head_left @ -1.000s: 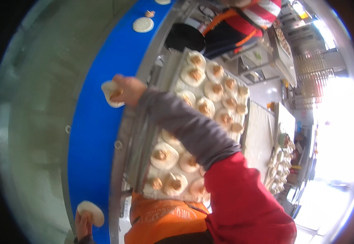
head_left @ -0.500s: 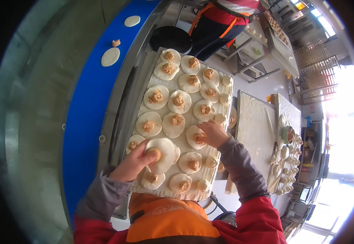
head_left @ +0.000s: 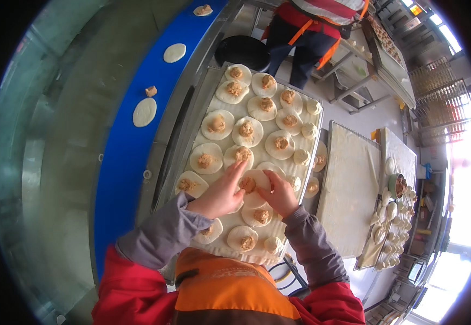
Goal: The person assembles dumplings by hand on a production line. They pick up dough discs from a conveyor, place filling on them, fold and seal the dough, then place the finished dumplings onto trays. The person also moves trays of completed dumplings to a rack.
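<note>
Over the middle of a lined tray, a filled dough round (head_left: 249,185) is between my two hands, a lump of pinkish-brown filling at its centre. My left hand (head_left: 218,194) holds its left side, fingers stretched along it and thumb by the filling. At the right edge, my right hand (head_left: 281,195) pinches the dough between thumb and fingers. Part of another dough round (head_left: 272,167) shows behind it. Flat rounds topped with filling, such as the dough round (head_left: 247,131), cover the tray (head_left: 222,127). Closed, pleated buns (head_left: 301,157) line its right side.
Left of the tray runs a blue conveyor belt (head_left: 121,146) carrying dough rounds (head_left: 145,112) and a loose filling lump (head_left: 151,91). A lined tray (head_left: 346,179) stands to the right, beside a table with several buns (head_left: 392,238). Another person (head_left: 306,43) stands beyond a black round pan (head_left: 242,53).
My left hand has brought its dough round rightward to the tray's middle. My right hand has shifted from a round on the tray to its edge. Dough on the belt has moved nearer.
</note>
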`<state>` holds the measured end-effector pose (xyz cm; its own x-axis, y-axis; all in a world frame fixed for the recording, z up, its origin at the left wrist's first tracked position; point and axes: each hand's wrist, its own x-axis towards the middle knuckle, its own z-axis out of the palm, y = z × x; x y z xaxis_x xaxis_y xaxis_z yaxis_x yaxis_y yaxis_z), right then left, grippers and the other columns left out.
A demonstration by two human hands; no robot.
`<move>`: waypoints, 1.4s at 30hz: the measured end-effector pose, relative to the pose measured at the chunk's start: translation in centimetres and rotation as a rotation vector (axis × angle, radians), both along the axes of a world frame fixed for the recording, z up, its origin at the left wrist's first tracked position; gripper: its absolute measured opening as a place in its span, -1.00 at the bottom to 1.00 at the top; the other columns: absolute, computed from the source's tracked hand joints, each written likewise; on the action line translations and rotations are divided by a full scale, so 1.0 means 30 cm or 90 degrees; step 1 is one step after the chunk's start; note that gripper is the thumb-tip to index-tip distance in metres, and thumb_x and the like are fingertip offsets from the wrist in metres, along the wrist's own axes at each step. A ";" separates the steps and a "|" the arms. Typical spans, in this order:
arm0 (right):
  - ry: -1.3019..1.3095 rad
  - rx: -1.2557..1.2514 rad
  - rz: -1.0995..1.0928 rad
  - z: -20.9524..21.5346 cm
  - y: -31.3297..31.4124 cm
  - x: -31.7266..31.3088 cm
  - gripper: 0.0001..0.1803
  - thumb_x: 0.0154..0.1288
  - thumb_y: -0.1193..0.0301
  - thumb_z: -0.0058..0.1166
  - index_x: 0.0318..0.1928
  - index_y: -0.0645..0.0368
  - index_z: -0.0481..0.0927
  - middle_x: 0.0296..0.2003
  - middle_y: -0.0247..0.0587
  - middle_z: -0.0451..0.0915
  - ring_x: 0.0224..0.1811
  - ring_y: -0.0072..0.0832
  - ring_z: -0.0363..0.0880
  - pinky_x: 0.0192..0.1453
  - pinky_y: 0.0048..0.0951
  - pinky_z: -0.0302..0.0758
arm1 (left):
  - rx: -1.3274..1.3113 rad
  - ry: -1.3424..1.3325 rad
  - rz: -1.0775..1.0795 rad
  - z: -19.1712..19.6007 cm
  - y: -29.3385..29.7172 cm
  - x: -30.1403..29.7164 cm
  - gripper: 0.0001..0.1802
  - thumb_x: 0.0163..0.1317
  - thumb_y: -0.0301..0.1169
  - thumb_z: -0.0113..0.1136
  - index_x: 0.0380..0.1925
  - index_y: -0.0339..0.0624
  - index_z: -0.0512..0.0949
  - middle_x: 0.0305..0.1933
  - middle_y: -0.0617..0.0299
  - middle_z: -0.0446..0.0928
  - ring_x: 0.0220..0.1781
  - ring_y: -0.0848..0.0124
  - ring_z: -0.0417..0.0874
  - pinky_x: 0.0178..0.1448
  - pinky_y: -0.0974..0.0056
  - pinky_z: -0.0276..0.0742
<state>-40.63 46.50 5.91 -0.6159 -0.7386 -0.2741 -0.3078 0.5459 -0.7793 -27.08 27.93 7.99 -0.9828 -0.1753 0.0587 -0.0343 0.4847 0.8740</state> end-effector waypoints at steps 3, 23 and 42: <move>0.271 0.045 0.089 0.067 -0.018 0.004 -0.52 0.25 0.28 0.24 0.18 0.06 0.57 -0.03 -0.13 0.59 -0.08 -0.09 0.65 -0.02 -0.16 0.58 | 0.001 0.002 0.127 -0.013 -0.184 0.118 -0.33 0.24 -0.59 0.15 0.38 -0.29 0.25 0.37 -0.22 0.33 0.41 -0.06 0.38 0.43 0.08 0.35; -0.002 -0.165 0.235 -0.074 -1.454 -0.110 -0.66 0.39 0.44 0.15 0.14 0.19 0.58 -0.21 -0.23 0.67 -0.30 -0.51 0.70 -0.17 -0.45 0.60 | 0.055 -0.003 0.449 -0.234 -0.786 0.863 -0.56 0.10 -0.62 0.30 0.05 -0.19 0.60 0.00 0.04 0.65 0.09 0.11 0.63 0.05 0.22 0.60; 0.259 -0.248 0.759 -0.171 -1.415 0.423 -0.59 0.25 0.36 0.25 0.11 0.07 0.56 0.13 -0.14 0.57 0.16 -0.18 0.56 0.15 -0.13 0.54 | 0.036 -0.361 0.550 -0.116 -0.552 1.402 -0.46 -0.19 -0.42 0.54 -0.18 -0.20 0.46 -0.17 0.01 0.45 -0.10 -0.04 0.45 -0.01 0.01 0.43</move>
